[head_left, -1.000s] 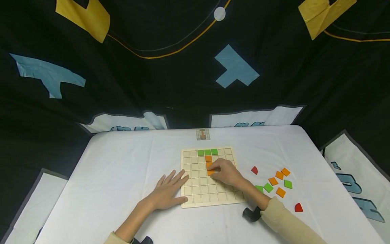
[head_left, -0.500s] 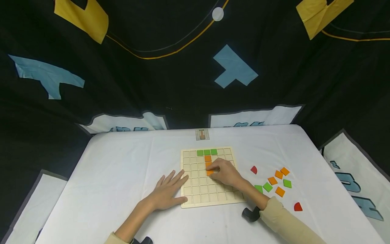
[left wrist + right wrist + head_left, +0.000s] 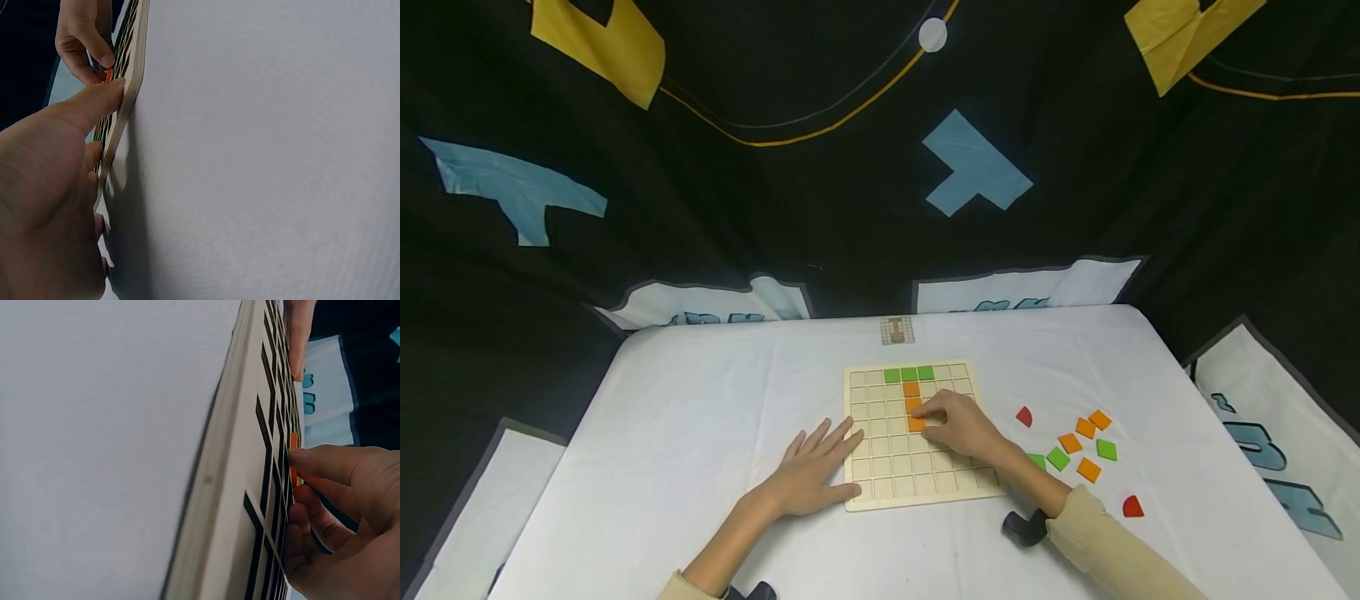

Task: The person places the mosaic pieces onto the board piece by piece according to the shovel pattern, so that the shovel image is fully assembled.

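A pale wooden grid board (image 3: 880, 468) lies on the white table. Three green square tiles (image 3: 908, 374) form a row near its far edge, with orange tiles running down from the middle one. My right hand (image 3: 961, 427) pinches the nearest orange tile (image 3: 916, 425) between thumb and finger, low over the grid. In the right wrist view, the thumb tip meets the orange tile (image 3: 294, 440) at the board's surface. My left hand (image 3: 808, 477) lies spread at the board's left side, fingertips and thumb on its edge.
Right of the board lie loose orange tiles (image 3: 1088, 470), green tiles (image 3: 1058, 457) and two red rounded pieces (image 3: 1024, 416). A small card with a grid picture (image 3: 897, 331) lies by the table's far edge. A dark curtain (image 3: 850, 217) hangs behind.
My right hand has shifted very slightly to the right, showing more of the nearest orange tile. My left hand keeps its place on the board's edge.
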A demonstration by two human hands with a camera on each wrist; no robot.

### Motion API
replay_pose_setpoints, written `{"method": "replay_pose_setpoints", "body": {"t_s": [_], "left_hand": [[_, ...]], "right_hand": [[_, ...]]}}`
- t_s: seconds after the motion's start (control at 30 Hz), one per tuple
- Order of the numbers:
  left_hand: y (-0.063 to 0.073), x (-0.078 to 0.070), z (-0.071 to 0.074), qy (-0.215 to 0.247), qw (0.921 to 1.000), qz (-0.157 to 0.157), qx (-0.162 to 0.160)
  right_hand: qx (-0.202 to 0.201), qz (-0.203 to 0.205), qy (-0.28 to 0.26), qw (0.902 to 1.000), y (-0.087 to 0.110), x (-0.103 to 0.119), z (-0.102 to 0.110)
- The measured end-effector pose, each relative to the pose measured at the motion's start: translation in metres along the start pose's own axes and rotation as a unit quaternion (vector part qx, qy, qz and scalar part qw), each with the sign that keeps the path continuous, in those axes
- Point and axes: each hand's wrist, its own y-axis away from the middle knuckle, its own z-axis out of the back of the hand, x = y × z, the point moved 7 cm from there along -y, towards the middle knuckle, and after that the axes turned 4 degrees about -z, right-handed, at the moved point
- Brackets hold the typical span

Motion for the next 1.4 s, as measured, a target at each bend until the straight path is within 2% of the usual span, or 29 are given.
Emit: {"method": "replay_pose_setpoints", "body": {"t_s": [0.23,0.43,0.57,0.7,0.83,1.13,1.27,1.4], "left_hand": [[-0.001,0.001,-0.002,-0.001,1.0,0.0,0.0],[-0.002,0.002,-0.002,-0.003,1.0,0.001,0.0],[-0.001,0.001,-0.002,-0.002,1.0,0.0,0.001],[-0.001,0.001,-0.001,-0.005,1.0,-0.001,0.003],[-0.001,0.001,-0.001,-0.005,1.0,0.0,0.003],[-0.001,0.002,-0.001,-0.003,1.0,0.006,0.001],[0.0,0.002,-0.001,-0.006,1.0,0.004,0.0],[-0.001,0.002,-0.001,-0.007,1.0,0.004,0.001]], "right_hand": [[-0.004,-0.017,-0.017,0.9997,0.009,-0.007,0.013],[-0.028,-0.021,-0.037,0.9987,0.022,-0.016,0.04],[-0.062,-0.034,-0.039,0.9967,0.034,-0.028,0.064],[-0.107,-0.045,-0.014,0.9931,0.048,-0.043,0.088],[-0.136,-0.073,0.006,0.988,0.064,-0.064,0.108],[-0.151,-0.149,0.028,0.9767,0.105,-0.113,0.142],[-0.157,-0.193,0.036,0.9679,0.117,-0.136,0.15],[-0.146,-0.226,0.038,0.9623,0.125,-0.155,0.152]]}}
